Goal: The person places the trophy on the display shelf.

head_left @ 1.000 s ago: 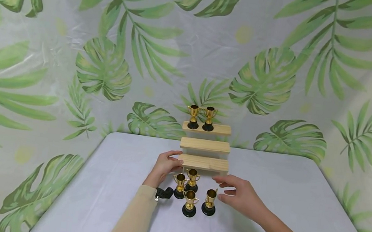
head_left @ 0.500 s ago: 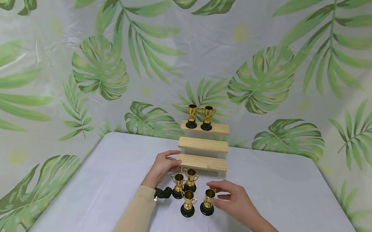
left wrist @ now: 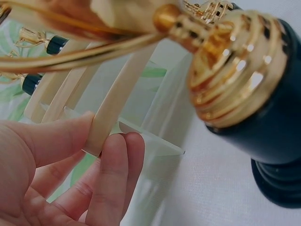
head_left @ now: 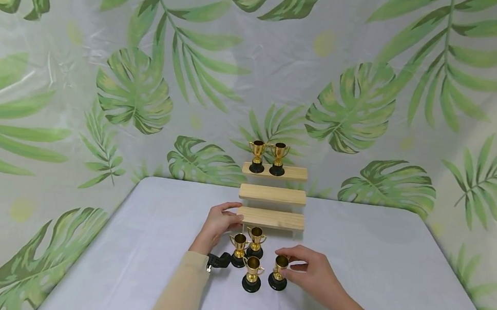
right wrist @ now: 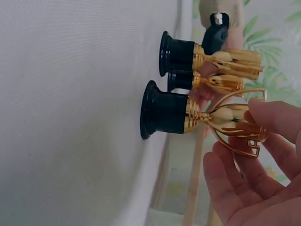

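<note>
My left hand [head_left: 218, 223] pinches the left end of the lowest wooden step of a three-step display stand [head_left: 270, 219]; the left wrist view shows thumb and fingers on either side of that board [left wrist: 110, 110]. At the right, my right hand [head_left: 315, 273] holds a small gold trophy cup [head_left: 279, 272] with a black base. In the right wrist view its thumb lies on the cup's bowl [right wrist: 230, 117] near a handle, with fingers on the other side. Three similar trophies [head_left: 252, 274] stand upright just left of it, in front of the stand.
Two more trophies [head_left: 278, 159] stand on the left part of the top step. The middle step [head_left: 272, 194] is bare wood. A white cloth covers the table [head_left: 367, 252], and a leaf-patterned curtain [head_left: 286, 77] hangs behind it.
My right hand has moved left and closed its thumb and fingers on the rightmost trophy's bowl. The left hand has stayed on the lowest step.
</note>
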